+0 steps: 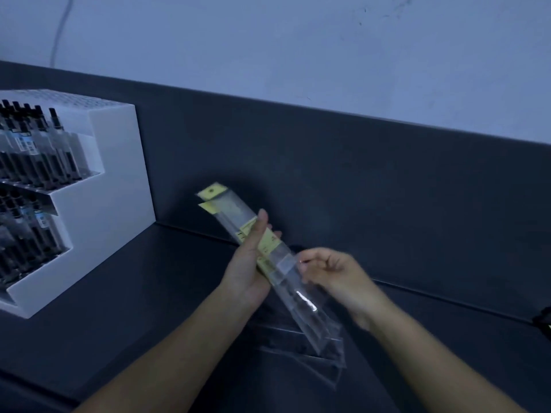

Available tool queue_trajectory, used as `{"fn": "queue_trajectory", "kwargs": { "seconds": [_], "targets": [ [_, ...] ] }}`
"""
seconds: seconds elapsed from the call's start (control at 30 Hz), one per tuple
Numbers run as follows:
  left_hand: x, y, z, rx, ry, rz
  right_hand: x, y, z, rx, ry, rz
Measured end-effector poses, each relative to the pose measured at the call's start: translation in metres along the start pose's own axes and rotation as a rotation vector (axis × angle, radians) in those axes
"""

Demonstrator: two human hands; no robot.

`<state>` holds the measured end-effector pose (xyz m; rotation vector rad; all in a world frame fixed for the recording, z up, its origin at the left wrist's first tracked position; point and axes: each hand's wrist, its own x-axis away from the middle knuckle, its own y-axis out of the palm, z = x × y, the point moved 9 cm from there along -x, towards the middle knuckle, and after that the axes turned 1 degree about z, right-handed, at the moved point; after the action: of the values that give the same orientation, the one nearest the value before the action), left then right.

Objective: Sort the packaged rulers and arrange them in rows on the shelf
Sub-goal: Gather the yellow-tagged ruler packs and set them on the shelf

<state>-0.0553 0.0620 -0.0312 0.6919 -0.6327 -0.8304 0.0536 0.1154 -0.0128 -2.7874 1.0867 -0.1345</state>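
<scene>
Spanning the frame from seven to three o'clock, a dark shelf (119,308) is seen, backed by a dark upright panel (357,174). At nine o'clock a white stepped display rack (113,180) is stood on it, filled with rows of pens (35,150). Near the centre a bundle of packaged rulers (226,210) is held above the shelf, with yellow header cards pointed toward eleven o'clock and the clear foot toward five. Beneath that foot, more clear packets (313,362) are laid flat on the shelf.

The bundle is gripped by the left hand (247,269), thumb over its upper face and fingers wrapped behind. The right hand (334,272) is seen at the bundle's three o'clock edge with fingers curled. It is blurred, so whether a packet is pinched cannot be told.

Sorting is judged to be the step in hand, and no row is laid yet. For the next move, one packet would need to be separated cleanly, the slippery sleeves kept from fanning, and the packet set parallel on bare shelf.
</scene>
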Motion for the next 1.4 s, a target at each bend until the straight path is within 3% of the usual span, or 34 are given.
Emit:
{"fn": "queue_trajectory", "kwargs": {
  "seconds": [0.13,0.3,0.43,0.5,0.67,0.87,1.0,1.1,1.4],
  "targets": [
    [-0.003,0.015,-0.013,0.023,0.008,-0.007,0.008,-0.007,0.004,0.183,-0.097,0.082],
    [0.003,0.034,-0.018,0.179,0.033,0.015,0.028,-0.035,0.027,0.102,0.145,0.076],
    [0.004,0.056,-0.026,0.238,0.031,-0.022,0.049,-0.064,0.047,-0.471,0.357,0.276],
    [0.007,0.073,-0.047,0.211,-0.007,-0.051,0.059,-0.068,0.052,-0.728,0.379,0.374],
    [0.024,0.112,-0.124,0.024,-0.149,-0.097,0.087,-0.101,0.049,-0.984,0.273,0.651],
    [0.024,0.144,-0.169,-0.102,-0.221,-0.161,0.128,-0.137,0.053,-0.689,0.233,0.596],
    [0.033,0.167,-0.205,-0.304,-0.344,-0.372,0.159,-0.190,0.052,-0.653,0.145,0.765],
    [0.044,0.169,-0.225,-0.387,-0.455,-0.409,0.195,-0.246,0.059,-0.579,0.124,0.849],
    [0.027,0.200,-0.295,-0.684,-0.462,-0.302,0.284,-0.428,0.120,-0.355,0.208,0.971]
  ]
}}
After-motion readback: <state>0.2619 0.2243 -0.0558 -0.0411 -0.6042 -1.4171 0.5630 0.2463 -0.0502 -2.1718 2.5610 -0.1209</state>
